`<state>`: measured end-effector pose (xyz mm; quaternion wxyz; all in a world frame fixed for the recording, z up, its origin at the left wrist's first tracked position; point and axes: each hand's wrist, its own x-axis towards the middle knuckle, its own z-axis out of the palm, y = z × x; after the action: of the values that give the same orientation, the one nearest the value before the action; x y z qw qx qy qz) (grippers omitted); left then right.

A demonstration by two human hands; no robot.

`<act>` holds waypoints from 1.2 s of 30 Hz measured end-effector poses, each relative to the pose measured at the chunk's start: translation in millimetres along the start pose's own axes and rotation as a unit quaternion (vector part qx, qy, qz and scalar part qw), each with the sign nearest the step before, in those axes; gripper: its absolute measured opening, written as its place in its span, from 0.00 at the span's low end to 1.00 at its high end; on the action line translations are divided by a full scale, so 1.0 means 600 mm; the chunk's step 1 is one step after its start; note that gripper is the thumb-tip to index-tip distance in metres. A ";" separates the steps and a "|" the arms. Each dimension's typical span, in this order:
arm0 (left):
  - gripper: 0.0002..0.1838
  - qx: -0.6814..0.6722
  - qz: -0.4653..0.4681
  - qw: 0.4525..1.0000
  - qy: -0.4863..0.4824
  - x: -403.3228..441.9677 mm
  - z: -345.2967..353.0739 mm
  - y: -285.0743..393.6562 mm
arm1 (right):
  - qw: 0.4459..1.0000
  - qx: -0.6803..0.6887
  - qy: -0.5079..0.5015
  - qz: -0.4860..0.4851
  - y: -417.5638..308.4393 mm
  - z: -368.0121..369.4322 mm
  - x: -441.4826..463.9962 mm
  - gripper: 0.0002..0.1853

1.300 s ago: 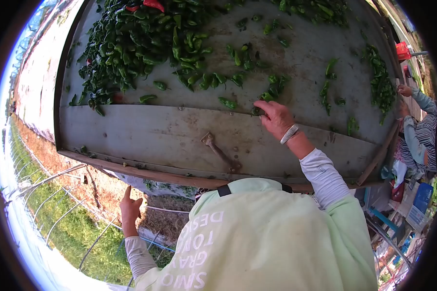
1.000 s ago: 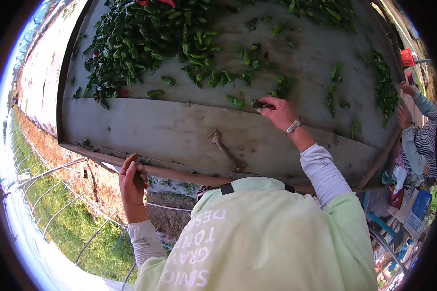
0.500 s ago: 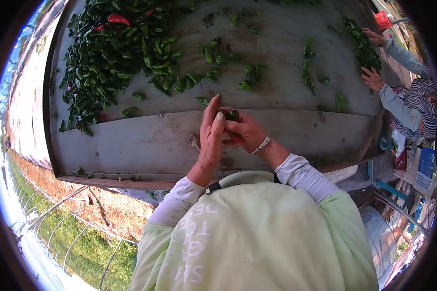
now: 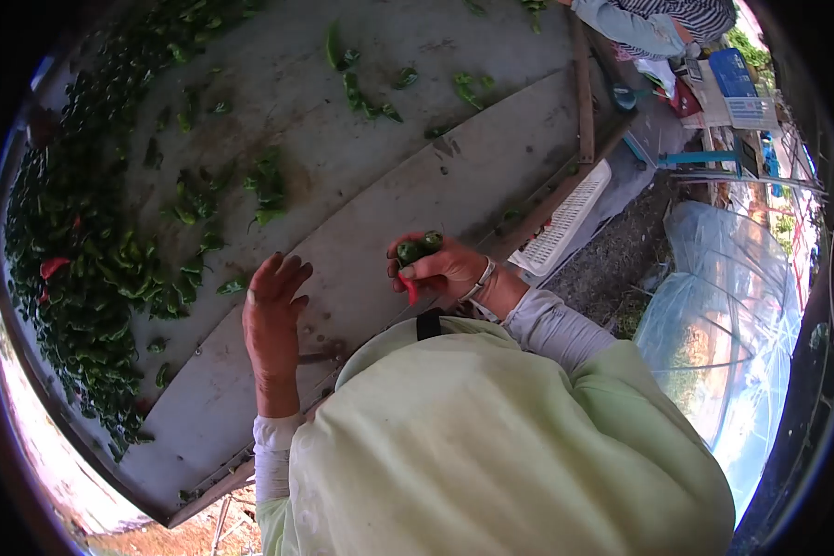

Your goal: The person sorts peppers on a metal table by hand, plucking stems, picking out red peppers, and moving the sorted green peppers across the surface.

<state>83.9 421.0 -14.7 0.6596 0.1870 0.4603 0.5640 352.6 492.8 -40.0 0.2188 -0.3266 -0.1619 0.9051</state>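
Note:
In the head view my right hand (image 4: pixel 449 269) is closed round a few peppers above the near strip of the table. Dark green peppers (image 4: pixel 417 246) stick out past its fingers, and a red pepper (image 4: pixel 409 287) hangs below the thumb. My left hand (image 4: pixel 273 320) is apart from it to the left, empty, with its fingers apart and slightly bent. A single green pepper (image 4: pixel 233 285) lies on the table just left of the left fingertips. Beyond that, a big heap of green peppers (image 4: pixel 83 278) covers the table's left side, with a red pepper (image 4: pixel 54 267) among them.
The grey table (image 4: pixel 343 232) has a raised wooden edge (image 4: pixel 584 93) at its right end. Small clusters of peppers (image 4: pixel 267 185) lie scattered across it. A white crate (image 4: pixel 565 218) stands below the table's right edge. Another person's sleeve (image 4: pixel 635 28) shows at the top right.
My hands were together and have come apart, the left moving left and the right keeping the peppers. My view has turned to the right, so the table appears slanted.

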 end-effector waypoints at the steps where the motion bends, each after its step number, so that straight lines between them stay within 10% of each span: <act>1: 0.32 -0.006 -0.009 1.000 -0.004 -0.001 -0.019 -0.003 | 0.998 0.009 0.055 -0.009 -0.018 -0.017 -0.047 0.19; 10: 0.28 0.010 -0.007 0.999 0.051 0.010 -0.114 0.021 | 0.838 0.031 0.511 -0.189 -0.107 -0.319 -0.367 0.23; 12: 0.28 0.043 0.007 0.996 0.081 0.017 -0.101 0.035 | 0.651 -0.105 0.740 -0.134 -0.148 -0.290 -0.332 0.32; 14: 0.26 0.131 0.033 0.980 0.145 0.021 -0.084 0.051 | 0.635 -0.307 0.683 -0.190 -0.152 -0.357 -0.336 0.35; 18: 0.22 0.331 0.138 0.906 0.223 0.045 -0.144 0.036 | 0.731 -0.268 0.579 -0.244 -0.162 -0.273 -0.219 0.31; 23: 0.35 0.662 0.209 0.646 0.317 0.079 -0.154 0.070 | 0.732 -0.454 0.405 -0.307 -0.123 -0.201 -0.073 0.28; 31: 0.37 0.707 0.037 0.678 0.197 0.115 -0.031 0.048 | 0.593 -0.712 0.213 -0.310 -0.077 -0.050 0.095 0.26; 33: 0.28 0.606 0.217 0.760 0.086 0.120 -0.018 0.032 | 0.588 -0.721 0.199 -0.309 -0.077 -0.042 0.120 0.26; 36: 0.19 0.544 0.330 0.751 0.176 0.169 -0.056 0.059 | 0.570 -0.734 0.185 -0.319 -0.082 -0.036 0.158 0.25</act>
<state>30.2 515.2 -44.4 0.1270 0.5521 0.7065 0.4242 315.6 585.7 -83.8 0.2036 -0.4629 -0.8205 0.2666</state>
